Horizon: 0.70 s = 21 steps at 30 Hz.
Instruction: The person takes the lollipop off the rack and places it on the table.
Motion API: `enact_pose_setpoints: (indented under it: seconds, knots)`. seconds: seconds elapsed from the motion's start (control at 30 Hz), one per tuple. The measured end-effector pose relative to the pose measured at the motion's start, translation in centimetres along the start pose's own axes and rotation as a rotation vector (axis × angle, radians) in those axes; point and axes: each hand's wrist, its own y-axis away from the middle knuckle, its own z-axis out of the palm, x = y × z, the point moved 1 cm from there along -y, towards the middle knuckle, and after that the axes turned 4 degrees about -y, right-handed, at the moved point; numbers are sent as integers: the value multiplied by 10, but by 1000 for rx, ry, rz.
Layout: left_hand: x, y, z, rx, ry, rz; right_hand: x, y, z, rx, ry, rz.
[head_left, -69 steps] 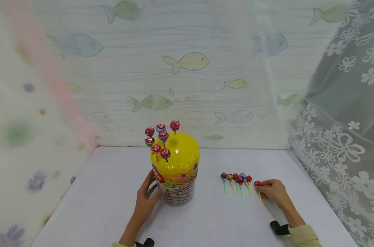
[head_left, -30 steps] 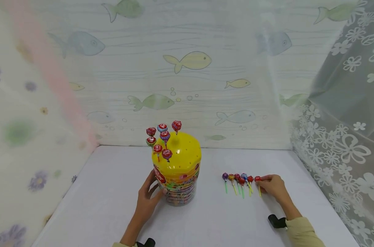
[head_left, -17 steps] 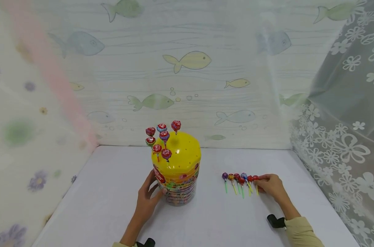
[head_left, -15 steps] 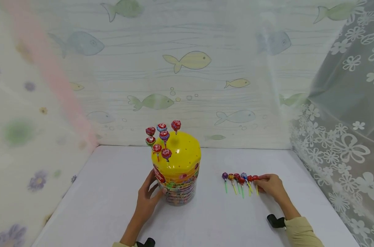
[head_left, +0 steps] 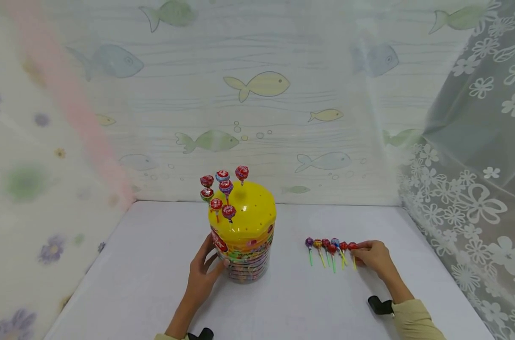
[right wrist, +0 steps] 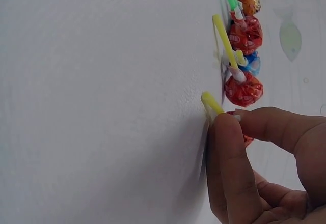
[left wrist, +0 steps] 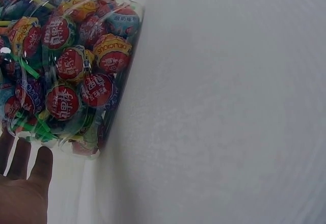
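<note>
A clear plastic jar, full of wrapped lollipops, stands upright on the table under a yellow lid dotted with small holes. Several lollipops, one of them red, stick up from the lid's left and back. My left hand holds the jar's lower left side, thumb in front. At the right end of a row of loose lollipops, my right hand pinches a red lollipop between thumb and fingers; its yellow stick points out past the fingertips. The nearest neighbour is another red lollipop.
Loose lollipops lie side by side right of the jar, from a purple lollipop past a blue lollipop. The white table ends at a fish-print curtain behind, with a flowered sheet on the right.
My right hand has brought the red lollipop left and slightly away from me, up against the row's right end, and has stayed there lately. The left hand and jar have not moved.
</note>
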Motion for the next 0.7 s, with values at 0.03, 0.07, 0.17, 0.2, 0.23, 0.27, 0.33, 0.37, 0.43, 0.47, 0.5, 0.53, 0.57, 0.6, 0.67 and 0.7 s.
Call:
enact_pose_setpoints:
  seconds: [0.03,0.07,0.17,0.2,0.23,0.27,0.33,0.37,0.43,0.47,0.5,0.53,0.57,0.6,0.67,0.7]
  knots:
    - [0,0,0,0,0,-1,0,0,0,2,2,3]
    - [-1,0,0,-2,0,0,0,0,0,3,3,8]
    - [-1,-1,0,-1,-1,3,0,1,-1,-2,6,7]
    - [-1,-1,0,-2,1,2,0,1,-1,-4,7,5]
    - [-1,-1,0,-2,0,3,0,1,-1,-5,6,3]
    - [-1,-1,0,-2,1,3,0,1,-1,-6,8,1]
    - [-1,-1,0,0,2,0,0,2,-1,-6,9,-3]
    - [-1,-1,0,2,1,0,0,2,-1,-7,9,-2]
    - [-1,-1,0,2,-1,0,0,2,-1,-10,6,-2]
    - [-1,-1,0,3,-5,3,0,2,-1,-11,4,-1]
    - [-2,-1,0,4,-6,5,0,3,-1,-11,-1,0]
    - [-2,-1,0,4,-8,7,0,3,-1,-12,-5,1]
    - [-2,-1,0,3,-7,8,0,3,-1,-15,-8,-3]
    - [-2,-1,0,2,-5,7,0,3,-1,-15,-12,-4]
    - [-2,-1,0,-2,-1,5,-1,5,-3,-19,-15,-3]
    - [-2,-1,0,-3,2,4,-1,6,-4,-22,-16,-4]
